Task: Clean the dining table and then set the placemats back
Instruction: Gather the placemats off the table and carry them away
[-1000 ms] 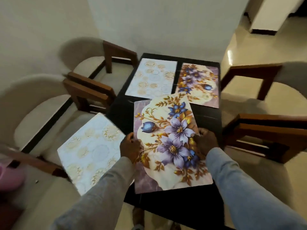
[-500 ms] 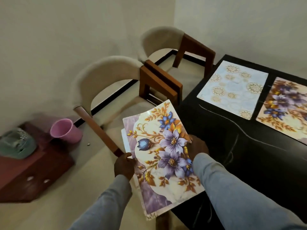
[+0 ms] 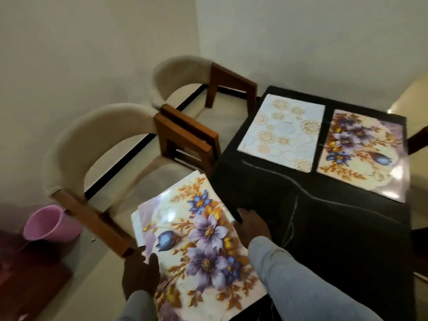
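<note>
Lower centre of frame: a floral placemat (image 3: 199, 246), purple and blue flowers with orange leaves, held over the seat of the near chair (image 3: 97, 144) at the table's left edge. A pale edge peeks from under its upper left corner; cannot tell if that is a second mat. Left hand (image 3: 140, 273), bottom centre-left, clasps the mat's left edge, thumb on top. Right hand (image 3: 251, 222) lies at the mat's right edge, fingers spread loosely against the corner of the table; whether it pinches the mat cannot be told. Grey sleeves on both arms.

Right half of frame: black dining table (image 3: 324, 228), with faint pale streaks across its bare near part. Toward upper right, two mats lie flat side by side, edges nearly touching: a pale placemat (image 3: 282, 130) with gold circle patterns on the left, a second floral placemat (image 3: 363, 154) on the right.

Lower left: pink bucket (image 3: 48, 224) tilted on its side, beside a dark red-brown cabinet (image 3: 30, 281).

Upper centre: a far chair (image 3: 196, 77), cream back, brown wooden arms, close against the near one. Plain wall (image 3: 92, 42) behind.
</note>
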